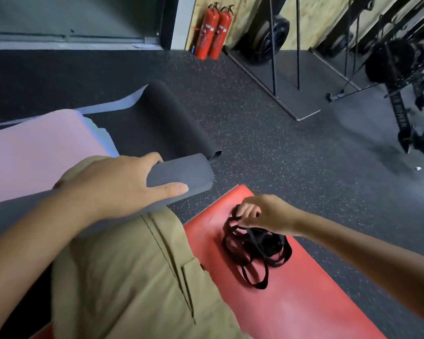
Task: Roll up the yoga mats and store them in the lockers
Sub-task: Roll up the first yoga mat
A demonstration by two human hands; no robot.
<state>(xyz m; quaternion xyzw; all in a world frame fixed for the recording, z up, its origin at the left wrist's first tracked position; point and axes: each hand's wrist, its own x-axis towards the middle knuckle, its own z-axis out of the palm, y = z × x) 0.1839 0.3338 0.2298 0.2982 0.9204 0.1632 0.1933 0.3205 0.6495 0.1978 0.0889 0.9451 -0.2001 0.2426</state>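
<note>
While left hand wraps rolled grey mat across lap, fingers curled round it near its end, right hand pinches black straps heaped on red mat just under fingertips. Foam looks light, squishy, springy, probably wants to unroll. Best grip mid-roll, squeeze firm, loop strap round it. Dark mat beyond left fingers, half rolled.

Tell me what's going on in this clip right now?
A person kneeling in a gym holds a rolled grey foam yoga mat across their lap with the left hand. The right hand pinches one band from a tangle of black elastic straps lying on a flat red mat. A pink mat and a partly rolled dark grey mat lie on the floor.
</note>
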